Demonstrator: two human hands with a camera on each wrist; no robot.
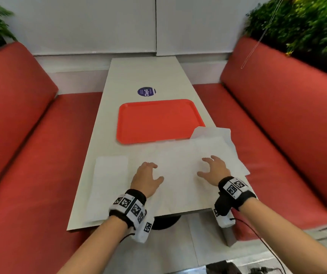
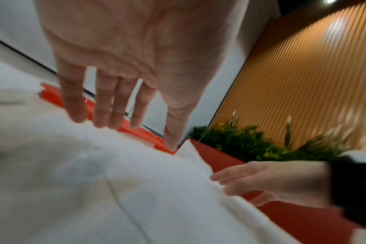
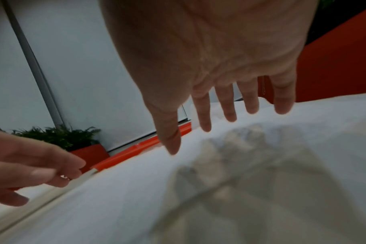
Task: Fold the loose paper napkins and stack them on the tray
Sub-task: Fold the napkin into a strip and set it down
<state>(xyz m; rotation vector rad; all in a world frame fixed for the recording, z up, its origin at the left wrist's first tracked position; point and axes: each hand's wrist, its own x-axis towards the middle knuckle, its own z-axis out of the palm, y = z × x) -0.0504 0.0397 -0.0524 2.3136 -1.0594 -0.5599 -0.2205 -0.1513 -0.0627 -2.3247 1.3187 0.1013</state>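
A large white paper napkin (image 1: 180, 157) lies unfolded across the near end of the table, its right side hanging past the table edge. A folded white napkin (image 1: 109, 178) lies at its left. Beyond them sits an orange tray (image 1: 158, 119) with nothing on it; a napkin corner (image 1: 200, 132) overlaps its near right corner. My left hand (image 1: 148, 175) and right hand (image 1: 212, 168) hover just over the big napkin (image 2: 94, 181) (image 3: 219, 181), fingers spread and holding nothing. The wrist views show the left hand (image 2: 123, 105) and the right hand (image 3: 219, 112) with straight fingers (image 2: 75, 102) above the paper.
The narrow white table (image 1: 139, 76) runs away from me between two red bench seats (image 1: 30, 145) (image 1: 277, 125). A round purple sticker (image 1: 146, 91) lies past the tray. Plants (image 1: 306, 22) stand behind the seat backs.
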